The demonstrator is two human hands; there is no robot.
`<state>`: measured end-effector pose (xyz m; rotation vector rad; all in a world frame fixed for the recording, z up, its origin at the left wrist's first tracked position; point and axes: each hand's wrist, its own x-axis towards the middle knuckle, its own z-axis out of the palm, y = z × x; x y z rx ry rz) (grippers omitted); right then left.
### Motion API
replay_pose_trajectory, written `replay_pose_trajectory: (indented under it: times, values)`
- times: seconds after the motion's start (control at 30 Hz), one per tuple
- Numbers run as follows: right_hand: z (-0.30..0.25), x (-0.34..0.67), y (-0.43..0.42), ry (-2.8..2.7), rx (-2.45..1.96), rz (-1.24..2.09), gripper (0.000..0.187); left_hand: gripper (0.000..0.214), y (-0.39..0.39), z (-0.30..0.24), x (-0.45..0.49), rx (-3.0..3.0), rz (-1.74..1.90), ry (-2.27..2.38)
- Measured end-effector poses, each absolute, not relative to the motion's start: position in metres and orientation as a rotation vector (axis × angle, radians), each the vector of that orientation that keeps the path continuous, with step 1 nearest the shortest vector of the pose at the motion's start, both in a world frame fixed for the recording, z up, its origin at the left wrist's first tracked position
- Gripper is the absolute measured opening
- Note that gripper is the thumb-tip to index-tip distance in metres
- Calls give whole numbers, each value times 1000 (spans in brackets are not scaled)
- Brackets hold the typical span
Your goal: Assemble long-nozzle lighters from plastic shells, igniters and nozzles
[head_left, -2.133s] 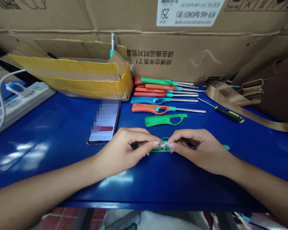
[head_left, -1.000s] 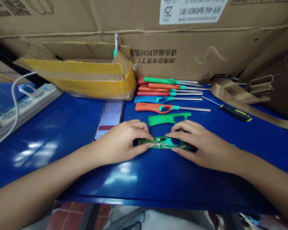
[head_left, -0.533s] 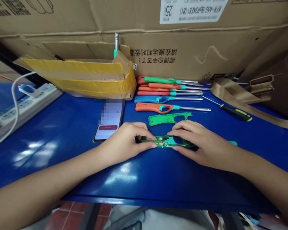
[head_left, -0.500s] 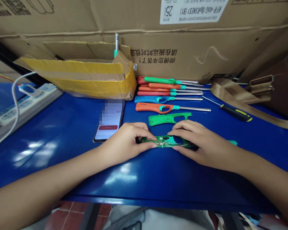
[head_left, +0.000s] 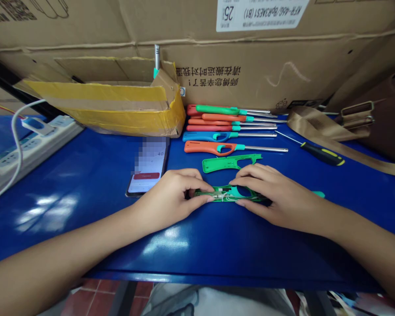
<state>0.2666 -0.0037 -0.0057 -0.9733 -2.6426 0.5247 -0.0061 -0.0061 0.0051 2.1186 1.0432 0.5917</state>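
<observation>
Between my hands lies an opened green gas lighter (head_left: 223, 195), its inner parts and white wires exposed. My left hand (head_left: 177, 193) pinches the handle end with thumb and fingers. At the trigger opening, my right hand (head_left: 273, 193) grips the same lighter, and my palm hides much of its front. A turquoise piece (head_left: 319, 194) pokes out past my right wrist. Just beyond the lighter rests a separate green half-shell (head_left: 227, 163), hollow side up.
Several assembled lighters (head_left: 210, 147) lie in a row behind. A screwdriver (head_left: 322, 154) and brown strap (head_left: 306, 127) are at right. Toward the left are a phone (head_left: 147, 175), a taped cardboard box (head_left: 102, 105) with a lighter tip sticking out, and a power strip (head_left: 29, 145).
The whole view has shifted slightly. Both hands keep their hold on the opened lighter, with only a very small movement of the left fingers.
</observation>
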Motion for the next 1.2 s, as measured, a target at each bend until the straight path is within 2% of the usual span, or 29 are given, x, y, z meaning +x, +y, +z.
replay_pose_trajectory:
  times: [0.47,1.0,1.2]
  values:
    - [-6,264,-5,-2650,-958,503,30,10,-7,8,-6,2128,548,1093]
    - [0,266,-3,-2628,-1008,606,31,18,-12,11,-10,2510,517,955]
    - [0,267,-1,-2645,-983,585,30,30,-13,5,-8,2729,428,791]
